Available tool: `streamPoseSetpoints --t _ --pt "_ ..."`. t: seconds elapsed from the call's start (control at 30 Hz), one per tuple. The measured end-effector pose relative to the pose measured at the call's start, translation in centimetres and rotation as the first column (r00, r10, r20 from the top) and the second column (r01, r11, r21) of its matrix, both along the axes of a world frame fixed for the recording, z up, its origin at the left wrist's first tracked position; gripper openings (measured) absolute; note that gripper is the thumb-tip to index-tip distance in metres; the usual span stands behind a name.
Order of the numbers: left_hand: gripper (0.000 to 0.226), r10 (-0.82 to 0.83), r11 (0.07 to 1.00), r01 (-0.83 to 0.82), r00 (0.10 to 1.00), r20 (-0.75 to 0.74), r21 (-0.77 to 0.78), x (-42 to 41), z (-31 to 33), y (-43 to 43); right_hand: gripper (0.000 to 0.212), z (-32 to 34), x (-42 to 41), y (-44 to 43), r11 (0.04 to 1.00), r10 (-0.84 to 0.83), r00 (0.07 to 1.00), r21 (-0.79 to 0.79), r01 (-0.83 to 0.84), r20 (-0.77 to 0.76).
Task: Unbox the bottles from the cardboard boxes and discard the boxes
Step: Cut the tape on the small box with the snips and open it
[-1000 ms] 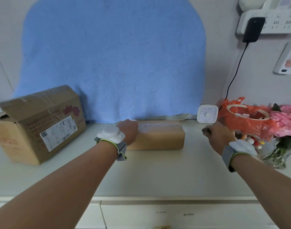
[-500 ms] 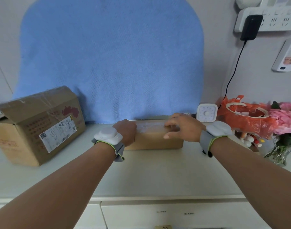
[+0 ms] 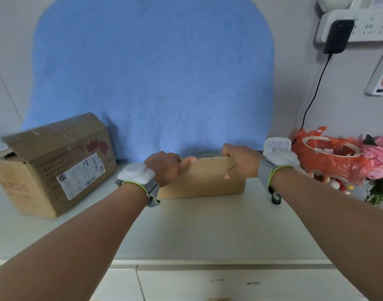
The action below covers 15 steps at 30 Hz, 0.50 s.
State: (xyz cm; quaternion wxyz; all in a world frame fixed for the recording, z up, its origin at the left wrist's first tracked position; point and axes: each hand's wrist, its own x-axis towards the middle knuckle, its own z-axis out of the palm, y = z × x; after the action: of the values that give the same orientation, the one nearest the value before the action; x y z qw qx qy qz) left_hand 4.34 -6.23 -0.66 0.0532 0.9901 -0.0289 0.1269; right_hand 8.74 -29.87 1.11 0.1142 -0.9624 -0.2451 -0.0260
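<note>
A long, low cardboard box (image 3: 204, 181) lies on the white counter (image 3: 197, 227) in front of the blue cloth. My left hand (image 3: 164, 169) grips its top edge at the left end, fingers curled over the rim. My right hand (image 3: 240, 162) grips the top edge at the right end the same way. The box looks closed; no bottle shows. A bigger cardboard box (image 3: 53, 166) with a shipping label stands at the left, its top flap raised, its inside hidden.
A blue cloth (image 3: 151, 72) hangs on the wall behind. At the right are a white timer (image 3: 277, 145), an orange plastic bag (image 3: 334, 161) and pink flowers (image 3: 379, 157). A black cable (image 3: 312, 98) runs down from a wall power strip. Drawers sit below the counter edge.
My right hand came over from the orange bag to the small box and now clamps its right top edge. My left hand stayed at the left end and curled tighter.
</note>
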Motion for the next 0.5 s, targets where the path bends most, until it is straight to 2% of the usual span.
streamPoseSetpoints --t 0.13,0.2,0.33,0.5 --pt "0.074 0.092 0.994 -0.097 0.993 -0.079 -0.057 0.4 1.2 0.1 0.038 -1.4 -0.8 -0.6 0.998 0.013 0.988 0.06 -0.022 0.151" --pt "0.069 0.114 0.991 -0.121 0.986 -0.118 -0.054 0.8 1.7 0.2 0.037 -1.8 -1.4 -0.8 0.996 0.014 0.977 0.079 -0.031 0.211" --pt "0.062 0.093 0.995 -0.1 0.969 -0.227 -0.021 1.2 2.1 0.3 0.035 -2.6 -2.3 -0.9 0.993 0.05 0.941 0.085 -0.083 0.334" --pt "0.066 0.03 0.992 -0.068 0.947 -0.32 -0.107 0.0 1.4 0.0 0.026 -3.9 -2.7 -1.1 0.988 0.027 0.916 0.126 -0.085 0.401"
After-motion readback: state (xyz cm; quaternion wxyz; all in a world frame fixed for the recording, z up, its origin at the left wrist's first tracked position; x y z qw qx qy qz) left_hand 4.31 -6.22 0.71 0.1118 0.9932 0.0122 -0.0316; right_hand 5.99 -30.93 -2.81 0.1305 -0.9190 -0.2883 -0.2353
